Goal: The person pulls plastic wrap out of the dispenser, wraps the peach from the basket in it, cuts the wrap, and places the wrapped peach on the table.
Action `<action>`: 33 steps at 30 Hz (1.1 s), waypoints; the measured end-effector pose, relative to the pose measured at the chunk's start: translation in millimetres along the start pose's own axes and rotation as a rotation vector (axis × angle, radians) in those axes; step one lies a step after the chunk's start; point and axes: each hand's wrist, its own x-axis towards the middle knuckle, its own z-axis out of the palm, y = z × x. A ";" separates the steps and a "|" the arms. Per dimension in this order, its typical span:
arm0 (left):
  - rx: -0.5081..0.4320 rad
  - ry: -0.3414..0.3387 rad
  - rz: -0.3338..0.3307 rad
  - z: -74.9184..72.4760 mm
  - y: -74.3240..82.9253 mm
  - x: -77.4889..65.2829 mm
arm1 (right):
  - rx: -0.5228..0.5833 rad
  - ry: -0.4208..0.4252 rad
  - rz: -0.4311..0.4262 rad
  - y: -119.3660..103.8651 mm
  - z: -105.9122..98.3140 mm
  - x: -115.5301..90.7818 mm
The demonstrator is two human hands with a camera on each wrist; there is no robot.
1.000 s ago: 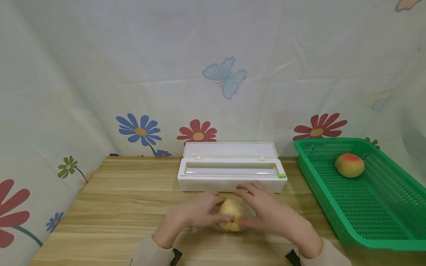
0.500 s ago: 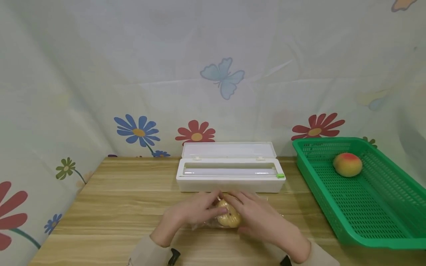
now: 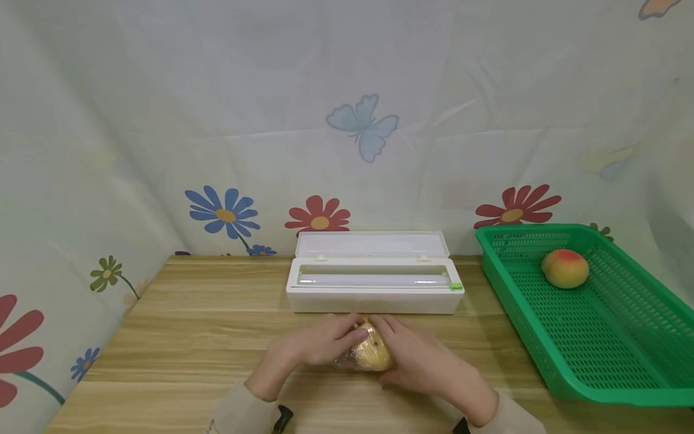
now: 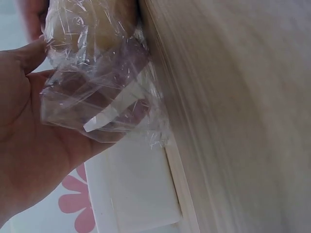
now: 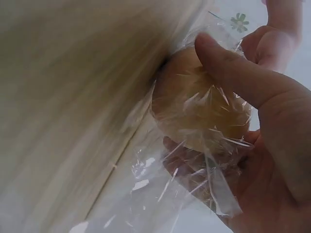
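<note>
A yellow fruit (image 3: 372, 349) in clear plastic film sits on the wooden table, between both hands. Its exact kind is unclear. My left hand (image 3: 317, 342) holds it from the left, thumb on its upper side. Loose, crinkled film (image 4: 97, 97) hangs over that hand's palm and fingers in the left wrist view. From the right, my right hand (image 3: 420, 355) curls around the fruit. Its thumb lies over one side and its fingers on the other, as the right wrist view shows. More loose film (image 5: 150, 194) trails off the fruit there. Just behind the hands stands a white film dispenser (image 3: 374, 301), lid up.
A green slotted basket (image 3: 542, 343) stands at the right, with a red-topped peach (image 3: 565, 269) inside. A green slider (image 3: 456, 286) sits at the dispenser's right end. Behind the wooden table (image 3: 206, 325) hangs a flower-printed curtain (image 3: 260, 120).
Both hands have drawn closer around the fruit, the right one moving left and in from its spread pose. The fruit has turned and shifted slightly left, its film now tighter around it.
</note>
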 end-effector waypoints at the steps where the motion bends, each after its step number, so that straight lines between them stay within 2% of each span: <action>1: -0.001 -0.001 0.001 0.2 -0.1 0.1 | 0.006 0.002 0.001 0.4 0.5 -0.1; 4: -0.003 0.001 0.005 0.6 0.0 0.2 | 0.028 0.002 0.002 2.1 1.5 -0.3; 7: 0.038 0.036 0.010 -0.1 0.4 -0.8 | 0.062 -0.006 0.011 3.9 1.6 -0.3; 11: 0.078 0.149 0.033 -4.5 3.8 -1.9 | 0.129 -0.007 0.020 6.4 1.1 -0.2; 15: 0.043 0.251 0.096 -12.9 12.9 -3.0 | 0.192 -0.029 0.056 9.2 0.1 -0.2; 18: 0.012 0.268 0.127 -17.5 19.2 -4.2 | 0.220 -0.042 0.082 10.6 -1.8 -0.2; 20: 0.008 0.248 0.139 -18.3 21.3 -4.6 | 0.232 -0.040 0.086 11.3 -3.2 -0.1; 23: 0.014 0.210 0.119 -17.7 22.5 -5.1 | 0.251 -0.025 0.086 12.5 -5.1 0.4; 26: -0.008 0.193 0.060 -15.9 21.5 -4.9 | 0.257 -0.009 0.097 13.7 -7.2 0.4; 29: -0.035 0.214 0.002 -14.6 20.4 -4.8 | 0.239 0.026 0.101 14.5 -8.9 0.3; 33: -0.070 0.244 -0.044 -13.3 20.4 -3.8 | 0.230 0.083 0.099 13.8 -11.1 -0.2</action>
